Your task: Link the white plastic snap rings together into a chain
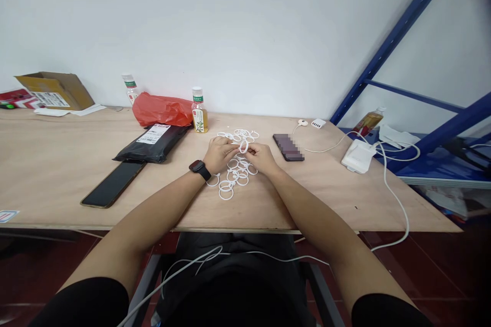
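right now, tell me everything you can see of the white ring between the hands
The white ring is a thin hoop, plastic by its look, held about upright just above the wooden table. The left hand and right hand pinch it from either side. A loose pile of rings like it lies beneath.

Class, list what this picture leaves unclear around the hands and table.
Head view only.
The white ring, pinched by left hand and right hand: fingers hide whether it links to another.
The right phone: screen pixelated.
The nearest bottle: label text too small.
The sticker: cut by left edge.
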`<state>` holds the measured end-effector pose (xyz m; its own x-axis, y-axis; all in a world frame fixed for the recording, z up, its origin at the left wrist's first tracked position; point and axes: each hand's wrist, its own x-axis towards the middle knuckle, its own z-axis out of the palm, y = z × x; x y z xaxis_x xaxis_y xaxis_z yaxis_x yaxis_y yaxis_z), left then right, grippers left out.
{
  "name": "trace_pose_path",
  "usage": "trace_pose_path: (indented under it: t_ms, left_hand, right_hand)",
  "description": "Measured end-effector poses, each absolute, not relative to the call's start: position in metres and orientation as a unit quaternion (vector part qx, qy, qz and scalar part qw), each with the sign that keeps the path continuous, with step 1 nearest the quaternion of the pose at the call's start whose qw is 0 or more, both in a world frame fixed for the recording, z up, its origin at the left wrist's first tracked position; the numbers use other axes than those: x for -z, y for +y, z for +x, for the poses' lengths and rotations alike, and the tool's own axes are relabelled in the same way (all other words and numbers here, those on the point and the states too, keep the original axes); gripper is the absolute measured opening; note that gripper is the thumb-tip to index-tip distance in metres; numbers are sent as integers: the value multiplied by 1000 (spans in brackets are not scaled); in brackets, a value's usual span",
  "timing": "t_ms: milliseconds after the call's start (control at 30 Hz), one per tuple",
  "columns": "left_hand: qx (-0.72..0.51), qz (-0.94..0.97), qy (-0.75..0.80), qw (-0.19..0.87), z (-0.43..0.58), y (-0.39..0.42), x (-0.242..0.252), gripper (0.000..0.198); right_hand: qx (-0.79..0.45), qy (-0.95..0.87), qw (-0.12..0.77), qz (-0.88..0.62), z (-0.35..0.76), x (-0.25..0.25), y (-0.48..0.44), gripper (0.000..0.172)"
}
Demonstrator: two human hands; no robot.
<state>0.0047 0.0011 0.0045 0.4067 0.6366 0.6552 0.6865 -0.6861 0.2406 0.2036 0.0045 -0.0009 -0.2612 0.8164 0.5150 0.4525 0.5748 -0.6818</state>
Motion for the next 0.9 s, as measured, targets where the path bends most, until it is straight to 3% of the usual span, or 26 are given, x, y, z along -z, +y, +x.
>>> trace_pose_path:
  t_ms: [900]
  left_hand:
    - [373,-840,-394,-12,4,-1,-8,27]
  right_hand:
    - [-227,-770,430,-414,202,-4,-1,16]
